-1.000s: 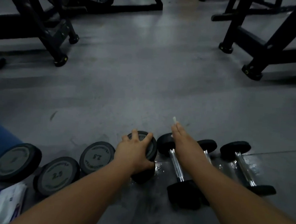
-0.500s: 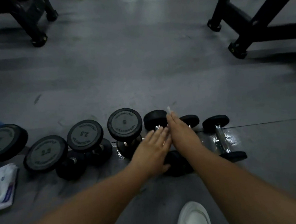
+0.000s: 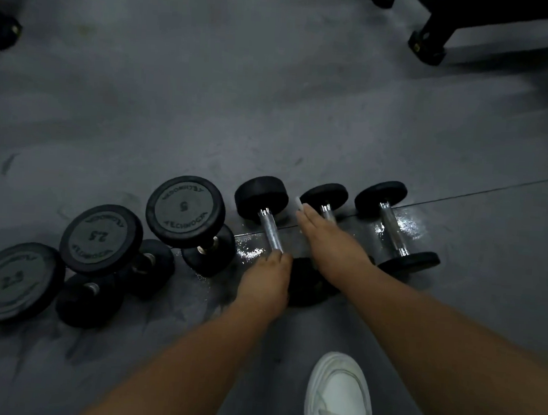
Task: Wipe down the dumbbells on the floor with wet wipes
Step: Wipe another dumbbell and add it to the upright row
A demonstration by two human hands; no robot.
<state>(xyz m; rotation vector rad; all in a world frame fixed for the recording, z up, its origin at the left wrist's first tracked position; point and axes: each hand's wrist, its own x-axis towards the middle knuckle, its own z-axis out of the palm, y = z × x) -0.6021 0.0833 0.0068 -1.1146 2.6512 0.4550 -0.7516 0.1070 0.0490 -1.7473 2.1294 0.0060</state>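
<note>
Chrome shows on the handle of the small dumbbell (image 3: 269,231) just right of the dumbbell marked 5 (image 3: 185,211). The left hand (image 3: 263,282) curls its fingers (image 3: 274,260) round that handle's near end. The right hand (image 3: 326,242), further right of the 5, lies flat with fingers straight, a white wipe (image 3: 299,205) poking past their tips. Best to hold firm with the left, wrap the wipe round the bar and stroke head to head; the floor (image 3: 272,111) by the 5 looks wet, so rolling seems likely.

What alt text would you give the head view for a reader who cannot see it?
A person's left hand grips the chrome handle of a black round-headed dumbbell lying on the grey floor, while the flat right hand presses a white wet wipe against the next dumbbell.
</note>
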